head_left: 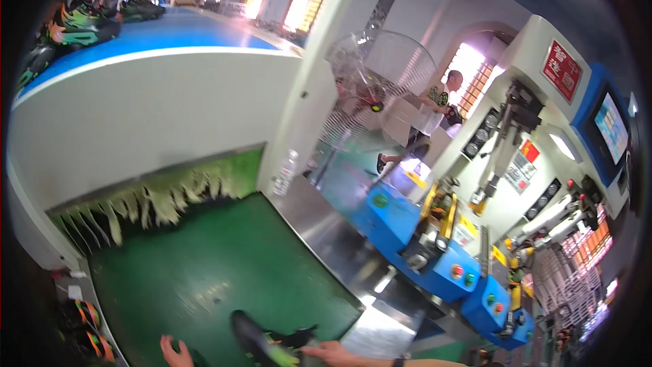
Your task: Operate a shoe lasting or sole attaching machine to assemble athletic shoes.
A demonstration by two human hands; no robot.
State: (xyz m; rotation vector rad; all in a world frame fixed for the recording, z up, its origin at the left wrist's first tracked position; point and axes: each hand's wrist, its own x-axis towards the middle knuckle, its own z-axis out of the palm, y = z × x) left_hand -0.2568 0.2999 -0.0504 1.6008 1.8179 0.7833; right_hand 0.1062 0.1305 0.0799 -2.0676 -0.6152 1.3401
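Low in the picture, a dark shoe [252,340] with bright green patches lies over the green belt surface [224,265]. My right hand [333,353] reaches in from the lower right, its fingers closed on the shoe's edge. Part of the shoe is cut off by the lower rim. Left of the shoe, my left hand [175,353] is raised with thumb and fingers apart, holding nothing. A gap separates it from the shoe.
A frayed strip curtain [159,200] hangs across the machine opening ahead. Dark and orange shoes [88,329] sit at lower left; more shoes [85,24] lie on a blue belt [183,30]. A blue-and-white machine [435,265], a fan [380,81] and another person [441,98] are right.
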